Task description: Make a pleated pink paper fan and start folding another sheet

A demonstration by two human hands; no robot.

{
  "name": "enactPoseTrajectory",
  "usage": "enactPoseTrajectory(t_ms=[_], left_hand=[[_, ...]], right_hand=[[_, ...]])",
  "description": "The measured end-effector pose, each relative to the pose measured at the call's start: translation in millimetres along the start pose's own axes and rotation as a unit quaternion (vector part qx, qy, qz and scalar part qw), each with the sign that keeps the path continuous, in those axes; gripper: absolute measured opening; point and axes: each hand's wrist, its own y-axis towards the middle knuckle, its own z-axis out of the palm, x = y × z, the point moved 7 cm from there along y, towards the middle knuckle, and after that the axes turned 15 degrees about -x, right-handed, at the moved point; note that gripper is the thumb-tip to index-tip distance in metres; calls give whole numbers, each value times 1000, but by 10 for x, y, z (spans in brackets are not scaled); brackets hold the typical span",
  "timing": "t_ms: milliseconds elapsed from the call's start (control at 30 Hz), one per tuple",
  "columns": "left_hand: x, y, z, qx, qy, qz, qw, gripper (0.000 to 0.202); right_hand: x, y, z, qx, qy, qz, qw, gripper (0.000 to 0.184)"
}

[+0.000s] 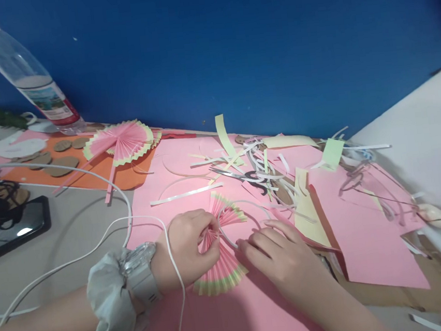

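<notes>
My left hand (189, 244) is closed in a pinch on the middle of a pink pleated paper fan (223, 272) with yellow-green edges. Its folds spread out above and below my fingers, and the pinched centre is partly hidden. Just to the right, my right hand (278, 256) rests with bent fingers apart, its fingertips by the fan's edge and a loop of white cord (220, 212). I cannot tell whether it touches the cord. Under both hands lies a large pink paper sheet (205, 325). Scissors (229, 174) with black handles lie beyond, among paper strips.
Two finished-looking pleated fans on pink sticks (119, 144) lie on orange paper (132, 178) at the back left, near a water bottle (52, 101). A phone (34, 220) is at left. White cable (97, 258) crosses my left wrist. Glasses (354, 178) and pink paper (367, 234) lie right.
</notes>
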Motion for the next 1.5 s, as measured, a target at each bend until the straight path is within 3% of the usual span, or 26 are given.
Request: enactPoseTrajectory(t_ms=[433, 1500], left_hand=[[5, 12, 0, -33, -17, -16, 999, 16], [29, 10, 23, -17, 13, -18, 1000, 9]], right_hand=[[18, 18, -7, -10, -5, -8, 1000, 25], [-45, -18, 24, 28, -4, 50, 998, 19]])
